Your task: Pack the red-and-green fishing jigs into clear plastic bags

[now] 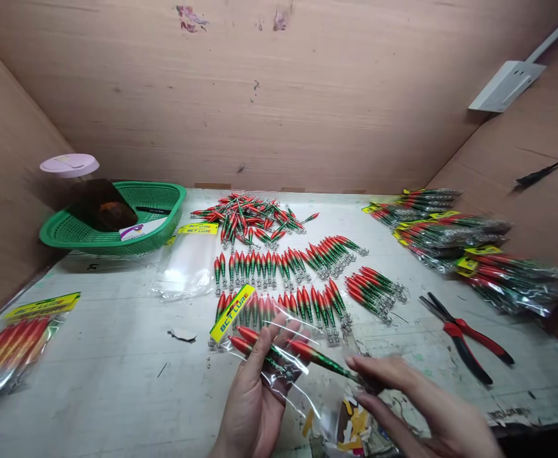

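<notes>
My left hand (259,388) grips a clear plastic bag (319,407) with a yellow "BCT LURE" header (232,313). Inside the bag lie red-and-green fishing lures (247,345), under my thumb. Between the thumb and fingers of my right hand (403,388), a single fishing lure (324,359) is pinched by its hooked tail, its red nose pointing left at the bag's mouth. Whether that nose is inside the plastic I cannot tell. Just beyond my hands, rows of identical lures (307,305) lie side by side, with a loose heap (245,216) behind them.
Left of the rows is a stack of empty bags (186,267). A green basket (164,235) holds a pink-lidded container (71,165). Filled bags (455,238) pile up at right, near red-handled pliers (469,337). One filled bag (21,343) lies far left.
</notes>
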The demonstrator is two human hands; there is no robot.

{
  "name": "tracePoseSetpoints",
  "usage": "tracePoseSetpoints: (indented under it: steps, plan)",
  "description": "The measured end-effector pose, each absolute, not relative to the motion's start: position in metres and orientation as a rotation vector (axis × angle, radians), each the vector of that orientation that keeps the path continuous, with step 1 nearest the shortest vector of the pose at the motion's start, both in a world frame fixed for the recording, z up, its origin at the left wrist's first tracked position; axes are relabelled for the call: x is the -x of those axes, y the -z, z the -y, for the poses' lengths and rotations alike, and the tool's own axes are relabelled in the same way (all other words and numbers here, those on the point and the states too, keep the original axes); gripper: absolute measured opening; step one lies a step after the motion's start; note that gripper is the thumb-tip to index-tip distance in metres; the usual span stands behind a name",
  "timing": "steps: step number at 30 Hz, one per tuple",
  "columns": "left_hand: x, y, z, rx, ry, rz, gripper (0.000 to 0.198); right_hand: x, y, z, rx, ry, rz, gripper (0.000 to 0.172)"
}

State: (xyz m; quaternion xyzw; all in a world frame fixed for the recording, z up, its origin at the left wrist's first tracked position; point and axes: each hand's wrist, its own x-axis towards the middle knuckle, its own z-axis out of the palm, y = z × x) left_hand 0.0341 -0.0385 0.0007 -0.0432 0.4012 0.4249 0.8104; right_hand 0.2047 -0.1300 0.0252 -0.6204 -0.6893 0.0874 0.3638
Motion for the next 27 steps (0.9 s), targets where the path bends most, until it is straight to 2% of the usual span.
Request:
tracePoseSetpoints:
  steps: [5,10,16,22,27]
  plan:
    - [-0.035,-0.003,0.043,0.143,-0.864,-0.818,0.034,-0.176,-0.013,0.107,1.350,-0.002,1.871,0.040]
    - [-0.030,-0.002,0.042,0.119,-0.824,-0.807,0.035,-0.175,-0.005,0.109,1.310,-0.007,1.868,0.034]
    - [-0.027,-0.003,0.045,0.057,-0.815,-0.777,0.032,-0.174,-0.005,0.111,1.356,-0.059,1.747,0.040]
    - [-0.032,0.004,0.052,0.045,-0.846,-0.718,0.028,-0.167,-0.006,0.100,1.260,0.009,1.798,0.032]
    - [-0.032,0.008,0.051,0.036,-0.876,-0.727,0.029,-0.162,-0.002,0.100,1.299,0.060,1.739,0.033]
